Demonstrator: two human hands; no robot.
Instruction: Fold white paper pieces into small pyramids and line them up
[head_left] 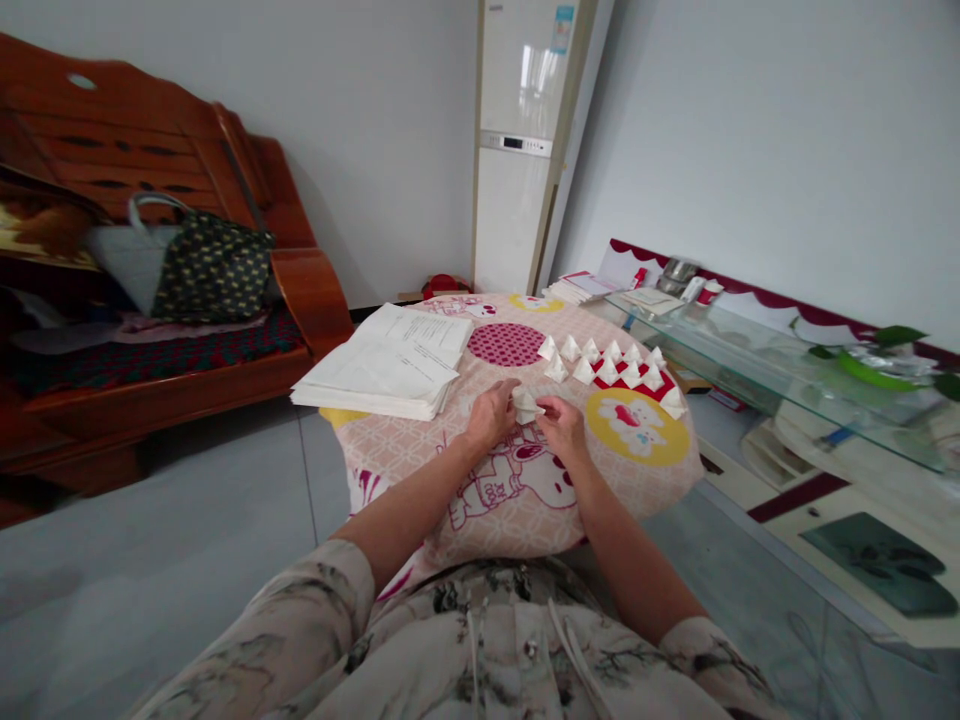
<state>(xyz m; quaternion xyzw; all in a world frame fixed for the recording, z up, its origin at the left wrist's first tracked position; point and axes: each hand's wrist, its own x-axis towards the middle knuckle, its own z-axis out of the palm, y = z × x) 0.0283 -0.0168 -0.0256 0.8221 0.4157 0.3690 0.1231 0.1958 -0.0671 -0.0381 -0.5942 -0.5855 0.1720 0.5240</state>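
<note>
My left hand and my right hand pinch a small folded white paper piece between them, just above the patterned tablecloth. The fingers close on its two sides, and its exact fold is partly hidden. Beyond my right hand stand several finished-looking white paper pyramids, set in two rows, with one paper pyramid at the near right end. To the left of my left hand lies a thick stack of white paper sheets, some bearing printed text.
A glass-topped cabinet runs along the right wall, holding cups, papers and a green plant bowl. At the left is a wooden sofa with bags on it. A tall air conditioner stands behind the table.
</note>
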